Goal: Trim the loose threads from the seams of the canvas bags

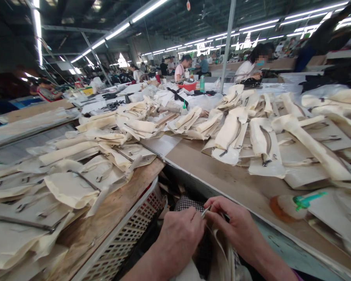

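Observation:
A cream fabric piece [224, 253] hangs over my lap between my two hands. My left hand [181, 230] is closed, its fingertips pressed together at the fabric's upper edge. My right hand [236, 222] pinches the same edge from the right, thumb and forefinger close to the left fingertips. A small pale, shiny bit [205, 212] shows between the two sets of fingers; I cannot tell whether it is folded edge or a separate part. Below my hands, a black-and-white checked cloth [190, 203] covers my lap.
A white plastic basket [125, 234] stands to my left. Cream pieces with dark zippers [231, 134] lie heaped on the right table [193, 164] and on the left wooden table [105, 199]. A bottle with a green nozzle [289, 207] lies at right. Several people sit working farther back.

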A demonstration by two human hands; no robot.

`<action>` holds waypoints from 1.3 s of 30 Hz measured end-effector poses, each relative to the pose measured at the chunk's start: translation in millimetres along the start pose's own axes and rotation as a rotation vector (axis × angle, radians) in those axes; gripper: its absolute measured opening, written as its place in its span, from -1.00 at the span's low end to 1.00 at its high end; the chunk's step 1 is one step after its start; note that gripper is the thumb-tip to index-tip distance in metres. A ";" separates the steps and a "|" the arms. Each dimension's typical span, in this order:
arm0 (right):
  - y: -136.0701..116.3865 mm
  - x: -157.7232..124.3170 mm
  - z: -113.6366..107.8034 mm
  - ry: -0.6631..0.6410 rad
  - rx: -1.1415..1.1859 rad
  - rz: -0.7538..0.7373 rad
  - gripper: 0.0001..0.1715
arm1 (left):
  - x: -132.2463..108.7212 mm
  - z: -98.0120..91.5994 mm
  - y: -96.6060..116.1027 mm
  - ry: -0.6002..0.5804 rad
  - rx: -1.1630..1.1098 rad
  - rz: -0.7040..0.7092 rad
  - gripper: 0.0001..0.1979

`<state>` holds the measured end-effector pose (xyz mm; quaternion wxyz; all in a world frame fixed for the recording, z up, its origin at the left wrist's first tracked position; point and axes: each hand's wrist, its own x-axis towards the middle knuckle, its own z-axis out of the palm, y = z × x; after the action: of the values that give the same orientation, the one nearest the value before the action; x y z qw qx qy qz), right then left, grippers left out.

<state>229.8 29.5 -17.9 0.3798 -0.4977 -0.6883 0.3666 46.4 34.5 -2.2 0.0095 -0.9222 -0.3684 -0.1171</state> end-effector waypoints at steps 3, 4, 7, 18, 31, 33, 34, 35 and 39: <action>0.9 0.5 1.3 -0.001 0.016 -0.016 -0.77 | 0.8 5.5 -4.0 0.029 0.031 0.087 -0.79; 1.7 0.6 1.8 -0.006 0.017 -0.028 -0.77 | 0.7 6.1 -5.5 0.044 0.032 0.109 -0.78; 3.7 1.1 2.9 -0.017 0.006 -0.074 -0.78 | 1.7 3.2 -8.4 0.069 0.019 0.134 -0.76; 1.9 0.8 -9.7 -0.087 -0.034 -0.177 -0.81 | 10.1 8.0 -5.0 -0.098 0.000 0.054 -0.88; 7.2 -3.7 -12.0 -0.054 -0.300 -0.309 -0.81 | 12.5 3.3 -6.9 -0.178 -0.029 0.017 -0.83; 9.8 -4.1 -9.3 -0.016 -0.323 -0.326 -0.82 | 12.6 4.1 -6.6 -0.151 -0.047 0.002 -0.83; 10.3 -4.3 -8.4 0.000 -0.331 -0.331 -0.82 | 12.6 4.6 -6.6 -0.137 -0.056 -0.005 -0.83; 10.4 -4.5 -7.8 0.017 -0.337 -0.336 -0.82 | 12.5 5.2 -6.5 -0.127 -0.061 -0.011 -0.83; 7.2 -4.1 -7.6 0.036 -0.314 -0.335 -0.83 | 11.8 8.4 -7.3 -0.109 -0.069 -0.027 -0.85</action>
<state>240.4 28.3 -21.5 0.3654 -0.4359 -0.8029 0.1781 51.4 48.7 -8.3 -0.0442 -0.9219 -0.3765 -0.0795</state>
